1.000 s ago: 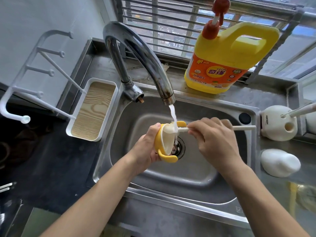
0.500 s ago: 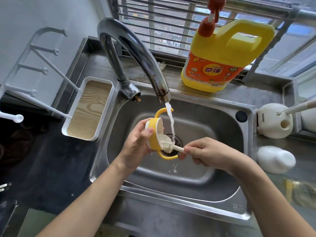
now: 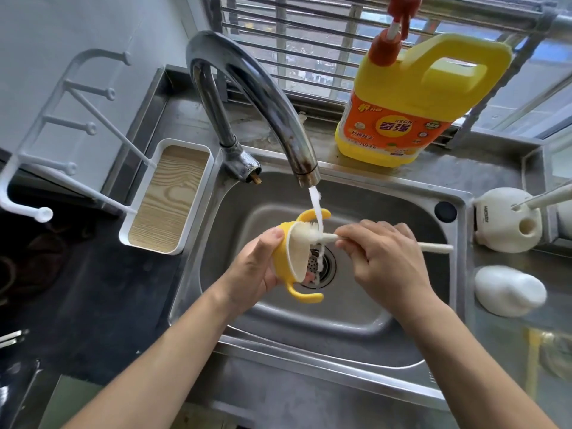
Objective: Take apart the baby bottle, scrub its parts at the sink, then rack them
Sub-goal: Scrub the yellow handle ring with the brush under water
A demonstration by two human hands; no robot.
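- Your left hand point(image 3: 253, 270) is wrapped around the yellow handled collar point(image 3: 283, 255) of the baby bottle, thumb on top, holding it on its side over the drain strainer point(image 3: 322, 264).
- The collar is smooth yellow plastic with two curved loop handles and a pale inner lining; its open mouth faces your right.
- Your right hand point(image 3: 387, 264) pinches the thin white handle of the bottle brush point(image 3: 305, 234), whose bristled white head sits inside the collar's upper rim.
- A thin stream of water point(image 3: 315, 205) falls from the curved chrome faucet point(image 3: 257, 91) onto the brush neck.
- The stainless steel sink point(image 3: 356, 317) holds only running water around the strainer.
- The drying rack point(image 3: 167, 199) at your left is a white tray with a wood-grain floor and white knobbed pegs.
- The yellow detergent jug point(image 3: 411, 103) behind the sink has a red pump and an orange label reading "KEON".
- The white brush holder point(image 3: 501, 221) at your right holds a white handle; its print is too small to read.
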